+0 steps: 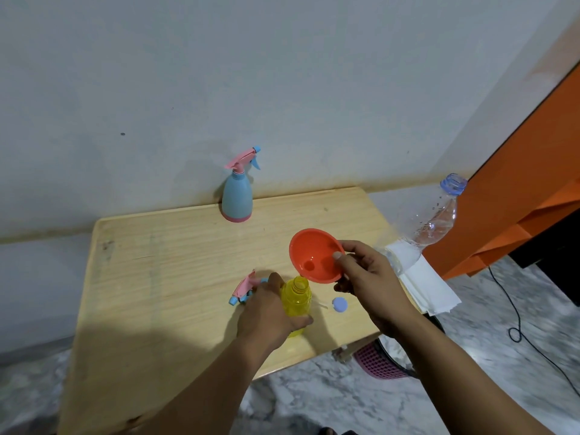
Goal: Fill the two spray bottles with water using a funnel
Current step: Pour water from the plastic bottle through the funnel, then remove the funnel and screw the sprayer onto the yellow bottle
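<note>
Two hands working: left hand (270,312) gripping open yellow spray bottle (296,304) on worktop (157,277), right hand (370,277) pinching orange funnel (315,255) just above neck. Risking spout missing neck, tipping the light bottle.

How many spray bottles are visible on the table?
2: the blue spray bottle stands at the table's far edge; the yellow spray bottle, its spray head off, is gripped by the left hand.

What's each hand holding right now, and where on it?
Left hand grips the yellow bottle round its body. Right hand pinches the funnel by its rim.
</note>
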